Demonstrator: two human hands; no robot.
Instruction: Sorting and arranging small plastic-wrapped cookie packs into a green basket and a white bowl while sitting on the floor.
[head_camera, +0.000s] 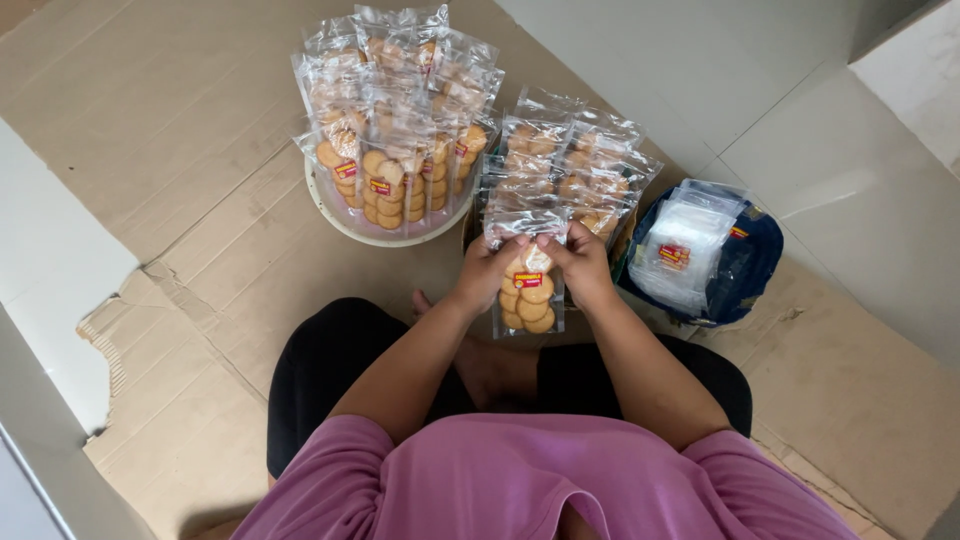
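While flattened cardboard (200, 150) covers the floor, a round tray (345, 225) of packed biscuits stands ahead; left hand (487, 272) and right hand (583, 265) pinch shut the top of one biscuit packet (530, 300), its length pointing toward the person

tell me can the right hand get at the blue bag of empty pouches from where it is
Probably yes: the blue bag sits open just beside the right hand, nothing between them, though that hand now holds the cookie pouch.

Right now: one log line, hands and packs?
left hand: grips cookie pack top | right hand: same pack | basin, box: filled packs
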